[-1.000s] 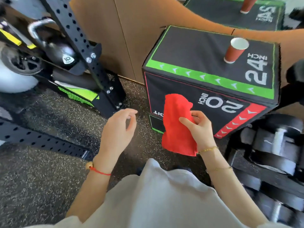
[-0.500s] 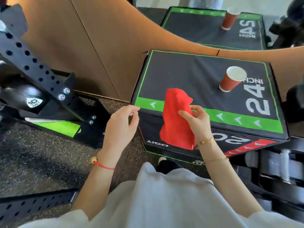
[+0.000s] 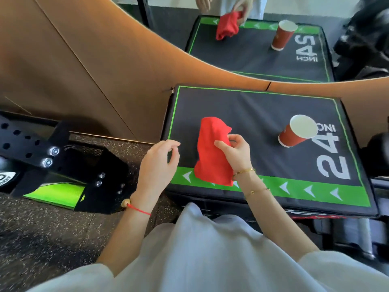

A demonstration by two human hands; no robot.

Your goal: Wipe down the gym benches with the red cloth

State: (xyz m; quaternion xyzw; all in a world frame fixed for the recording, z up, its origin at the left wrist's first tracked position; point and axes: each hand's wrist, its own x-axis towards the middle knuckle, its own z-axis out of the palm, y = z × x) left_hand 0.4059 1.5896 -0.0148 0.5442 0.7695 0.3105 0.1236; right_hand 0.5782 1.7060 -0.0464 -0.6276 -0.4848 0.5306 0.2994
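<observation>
Right hand (image 3: 235, 153) pinched crumpled red cloth (image 3: 212, 152), held above near edge of black padded plyo box with green border (image 3: 242, 110); whether cloth touched box top, cannot tell. Left hand (image 3: 159, 165) hovered beside box's left edge, fingers loosely curled, holding nothing. Red paper cup (image 3: 297, 131) stood upright on box top, right of cloth, near "24 INCH" lettering

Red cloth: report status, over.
Right hand grips red cloth, held above the black box. Left hand open, empty. Paper cup stands in the wiping path.
</observation>
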